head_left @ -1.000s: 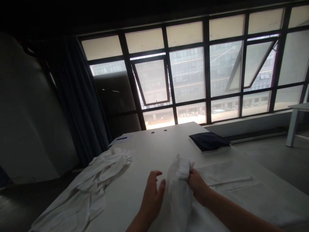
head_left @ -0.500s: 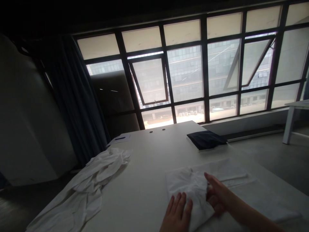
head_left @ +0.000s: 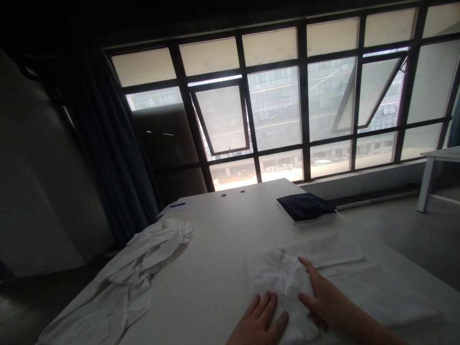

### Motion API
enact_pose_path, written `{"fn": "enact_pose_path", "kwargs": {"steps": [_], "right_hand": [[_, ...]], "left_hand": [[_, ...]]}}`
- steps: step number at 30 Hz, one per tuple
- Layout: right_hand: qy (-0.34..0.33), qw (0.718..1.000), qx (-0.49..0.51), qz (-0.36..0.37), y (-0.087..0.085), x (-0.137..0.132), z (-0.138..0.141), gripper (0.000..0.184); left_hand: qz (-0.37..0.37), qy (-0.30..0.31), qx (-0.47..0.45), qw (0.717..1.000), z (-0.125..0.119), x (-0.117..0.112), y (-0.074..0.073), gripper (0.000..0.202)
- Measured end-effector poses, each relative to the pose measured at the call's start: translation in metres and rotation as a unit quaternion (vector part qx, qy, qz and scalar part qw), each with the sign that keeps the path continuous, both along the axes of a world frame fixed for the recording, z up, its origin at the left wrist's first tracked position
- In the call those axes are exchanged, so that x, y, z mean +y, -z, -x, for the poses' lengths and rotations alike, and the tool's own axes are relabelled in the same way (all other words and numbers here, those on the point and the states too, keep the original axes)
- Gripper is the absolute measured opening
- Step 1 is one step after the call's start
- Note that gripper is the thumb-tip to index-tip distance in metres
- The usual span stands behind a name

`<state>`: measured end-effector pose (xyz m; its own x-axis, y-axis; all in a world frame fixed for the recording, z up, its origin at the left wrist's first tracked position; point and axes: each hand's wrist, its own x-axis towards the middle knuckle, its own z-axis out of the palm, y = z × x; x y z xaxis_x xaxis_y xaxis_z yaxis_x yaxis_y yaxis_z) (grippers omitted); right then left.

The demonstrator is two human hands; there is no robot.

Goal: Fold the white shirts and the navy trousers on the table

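A bunched white cloth [head_left: 276, 278] lies on a flat white cloth [head_left: 381, 292] near the table's front edge. My left hand [head_left: 260, 323] rests on the cloth's near side, fingers spread. My right hand [head_left: 323, 306] presses on its right side, fingers apart and holding nothing. To the left, a crumpled white garment [head_left: 122, 273] lies over the white table [head_left: 223, 230] and hangs past its edge.
A dark navy folded cloth [head_left: 305, 206] sits on a white pad at the far side. A sheet of paper with a blue pen [head_left: 176, 206] lies at the far left corner. Behind are a large window [head_left: 276, 105], a dark curtain [head_left: 108, 143], and a small white table [head_left: 431, 172].
The white cloth that my right hand gripped upright a second ago now lies flattened on the flat cloth. Both hands have opened and press on it.
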<state>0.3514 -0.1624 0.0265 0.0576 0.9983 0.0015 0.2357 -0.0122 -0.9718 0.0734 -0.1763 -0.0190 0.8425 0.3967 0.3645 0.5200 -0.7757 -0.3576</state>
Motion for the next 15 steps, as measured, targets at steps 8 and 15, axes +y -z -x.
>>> {"fn": "enact_pose_path", "kwargs": {"steps": [8, 15], "right_hand": [[-0.031, 0.909, -0.338, -0.242, 0.012, -0.007, 0.002, 0.056], [-0.219, 0.791, -0.423, -0.385, 0.041, -0.02, 0.049, 0.022]], "left_hand": [[0.092, -0.189, -0.051, 0.976, 0.002, -0.006, -0.007, 0.014], [0.06, -0.164, -0.036, 0.984, 0.0, -0.003, 0.0, 0.016]]}}
